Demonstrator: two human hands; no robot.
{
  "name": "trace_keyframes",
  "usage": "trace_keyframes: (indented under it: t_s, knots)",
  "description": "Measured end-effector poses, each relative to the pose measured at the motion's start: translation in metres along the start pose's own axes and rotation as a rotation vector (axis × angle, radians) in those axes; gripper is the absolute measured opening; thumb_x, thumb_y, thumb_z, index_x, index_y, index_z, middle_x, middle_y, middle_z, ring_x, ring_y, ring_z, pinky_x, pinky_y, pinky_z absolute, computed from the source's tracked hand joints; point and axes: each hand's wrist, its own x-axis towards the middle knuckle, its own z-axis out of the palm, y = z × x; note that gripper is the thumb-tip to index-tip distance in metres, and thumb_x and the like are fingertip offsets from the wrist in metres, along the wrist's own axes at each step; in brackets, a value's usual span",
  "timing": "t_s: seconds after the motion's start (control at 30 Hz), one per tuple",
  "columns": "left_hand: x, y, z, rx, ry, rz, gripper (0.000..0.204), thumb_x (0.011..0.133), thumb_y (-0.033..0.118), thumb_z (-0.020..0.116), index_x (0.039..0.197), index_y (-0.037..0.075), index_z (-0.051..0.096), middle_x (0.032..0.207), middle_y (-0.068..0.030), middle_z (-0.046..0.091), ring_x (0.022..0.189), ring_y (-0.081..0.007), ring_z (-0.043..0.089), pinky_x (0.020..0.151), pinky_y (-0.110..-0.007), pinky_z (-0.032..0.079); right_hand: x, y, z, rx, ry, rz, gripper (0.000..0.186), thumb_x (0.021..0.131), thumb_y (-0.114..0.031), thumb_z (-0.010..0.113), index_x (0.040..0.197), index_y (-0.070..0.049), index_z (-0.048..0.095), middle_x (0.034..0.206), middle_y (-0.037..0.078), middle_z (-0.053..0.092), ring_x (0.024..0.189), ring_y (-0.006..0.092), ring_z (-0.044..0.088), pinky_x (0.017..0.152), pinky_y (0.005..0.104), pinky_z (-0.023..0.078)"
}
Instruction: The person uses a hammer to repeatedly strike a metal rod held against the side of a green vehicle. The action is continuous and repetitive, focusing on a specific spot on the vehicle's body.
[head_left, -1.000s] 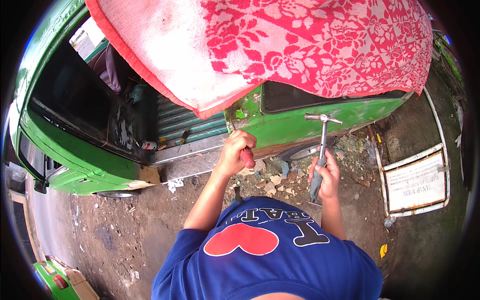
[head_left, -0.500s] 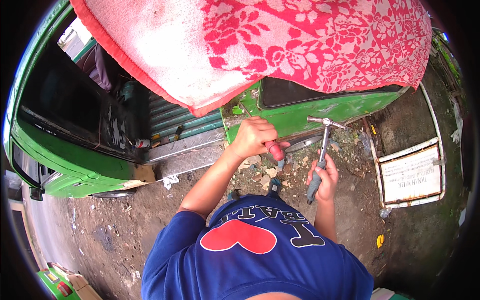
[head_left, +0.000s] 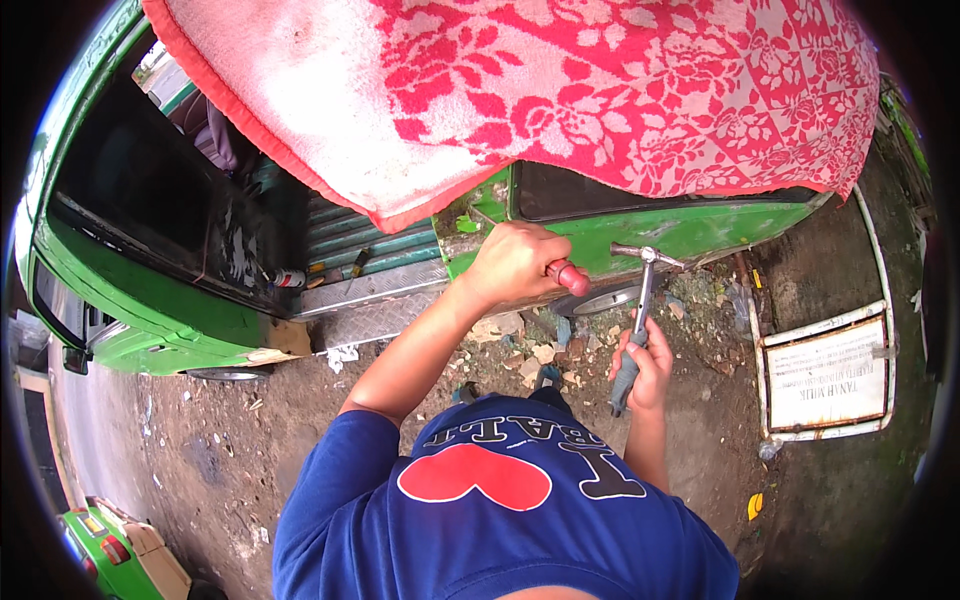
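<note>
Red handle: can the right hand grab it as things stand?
Likely not: the right hand is closed around the hammer, and the left hand grips the red handle. The gap between the hands itself looks free.

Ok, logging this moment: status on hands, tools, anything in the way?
Left hand closed on red-handled tool, tip contact unclear. Right hand grips hammer. Floral cloth drapes green vehicle, clear of both hands.

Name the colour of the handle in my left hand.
The handle is red, seen best in head view.
</note>
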Motion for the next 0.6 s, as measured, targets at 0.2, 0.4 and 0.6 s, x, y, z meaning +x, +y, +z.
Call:
trace_keyframes:
  t_s: [0.2, 0.4, 0.6]
  knots:
    - [0.002, -0.002, 0.015, 0.076, 0.065, 0.024, 0.038, 0.075, 0.032, 0.075, 0.062, 0.01, 0.048, 0.058, -0.0051, 0.054, 0.057, -0.0284, 0.058, 0.053, -0.041, 0.044, 0.005, -0.006, -0.004, -0.002, -0.024, 0.0, 0.052, 0.086, 0.0, 0.049, 0.137, 0.004, 0.042, 0.087, 0.01, 0.056, 0.057, 0.0149, 0.056, 0.044, 0.0275, 0.05]
    - [-0.003, -0.007, 0.035, 0.139, 0.206, 0.044, 0.028, 0.075, 0.028, 0.074, 0.067, 0.012, 0.053, 0.062, -0.0025, 0.053, 0.061, -0.0241, 0.058, 0.056, -0.038, 0.046, 0.011, -0.008, -0.011, 0.018, -0.048, -0.015, 0.051, 0.086, 0.001, 0.049, 0.136, 0.004, 0.042, 0.087, 0.01, 0.056, 0.057, 0.0148, 0.056, 0.044, 0.0273, 0.05]
    - [0.003, -0.011, 0.04, 0.119, 0.261, 0.041, 0.027, 0.071, 0.025, 0.078, 0.07, 0.011, 0.054, 0.065, -0.0036, 0.052, 0.062, -0.0232, 0.057, 0.055, -0.037, 0.046, 0.013, -0.008, -0.017, 0.004, -0.052, -0.017, 0.05, 0.087, 0.001, 0.048, 0.136, 0.004, 0.042, 0.086, 0.011, 0.057, 0.056, 0.0145, 0.056, 0.045, 0.0262, 0.049]
